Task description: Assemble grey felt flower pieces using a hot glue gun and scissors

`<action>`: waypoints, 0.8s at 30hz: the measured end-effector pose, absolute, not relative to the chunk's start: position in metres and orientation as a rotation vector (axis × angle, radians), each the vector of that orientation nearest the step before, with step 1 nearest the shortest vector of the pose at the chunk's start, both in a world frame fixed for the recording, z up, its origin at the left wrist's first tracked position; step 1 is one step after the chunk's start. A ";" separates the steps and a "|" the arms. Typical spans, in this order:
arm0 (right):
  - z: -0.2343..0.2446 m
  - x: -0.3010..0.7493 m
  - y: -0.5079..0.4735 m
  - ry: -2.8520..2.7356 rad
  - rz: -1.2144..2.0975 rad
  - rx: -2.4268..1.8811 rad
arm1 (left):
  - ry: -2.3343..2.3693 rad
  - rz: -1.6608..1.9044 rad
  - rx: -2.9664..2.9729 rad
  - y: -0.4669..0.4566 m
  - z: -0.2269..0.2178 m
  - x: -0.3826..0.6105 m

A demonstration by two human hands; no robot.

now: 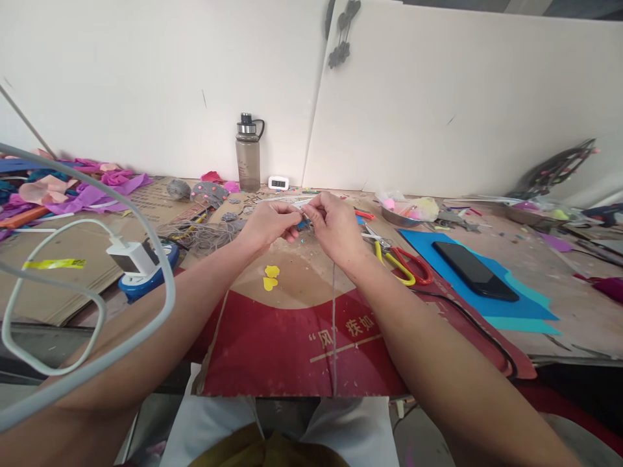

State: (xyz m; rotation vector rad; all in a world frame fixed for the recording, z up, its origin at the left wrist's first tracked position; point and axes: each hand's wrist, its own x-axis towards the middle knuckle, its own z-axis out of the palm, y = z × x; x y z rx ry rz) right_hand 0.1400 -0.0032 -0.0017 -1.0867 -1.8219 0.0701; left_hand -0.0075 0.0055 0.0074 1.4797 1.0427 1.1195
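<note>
My left hand and my right hand meet over the middle of the work board, both with pinched fingers. Between the fingertips shows a small blue piece, close against my left fingers; its kind is too small to tell. What my right fingers pinch is mostly hidden. A grey yarn strand comes out below my right hand and runs down over the board's front edge. Two yellow heart-shaped cutouts lie below my left hand. Beside my right wrist are yellow-handled scissors and red-handled scissors.
A red-and-tan cardboard sheet covers the table before me. Loose grey yarn, a bottle and a small digital clock are behind. Left: a charger with white cable. Right: a phone on blue sheets.
</note>
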 end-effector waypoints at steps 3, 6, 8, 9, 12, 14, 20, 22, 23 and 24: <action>-0.004 0.140 -0.005 -1.828 0.125 -1.054 | 1.053 1.161 1.434 0.007 0.008 -0.009; -0.006 0.140 -0.005 -1.817 0.194 -1.045 | 1.026 1.197 1.392 0.008 0.009 -0.010; -0.007 0.139 -0.006 -1.791 0.215 -1.067 | 0.998 1.205 1.389 0.007 0.009 -0.010; -0.007 0.139 -0.006 -1.779 0.214 -1.082 | 0.986 1.202 1.394 0.007 0.010 -0.010; -0.006 0.139 -0.007 -1.772 0.184 -1.117 | 0.947 1.166 1.404 0.005 0.011 -0.011; -0.006 0.139 -0.007 -1.783 0.155 -1.123 | 0.934 1.149 1.391 0.003 0.013 -0.011; -0.007 0.141 -0.006 -1.854 0.002 -1.095 | 0.933 1.154 1.390 0.003 0.013 -0.011; -0.007 0.141 -0.006 -1.887 -0.060 -1.079 | 0.949 1.162 1.396 0.005 0.011 -0.011; -0.007 0.140 -0.006 -1.899 -0.075 -1.069 | 0.962 1.167 1.397 0.006 0.010 -0.011; -0.007 0.140 -0.006 -1.908 -0.077 -1.057 | 0.974 1.171 1.398 0.007 0.009 -0.010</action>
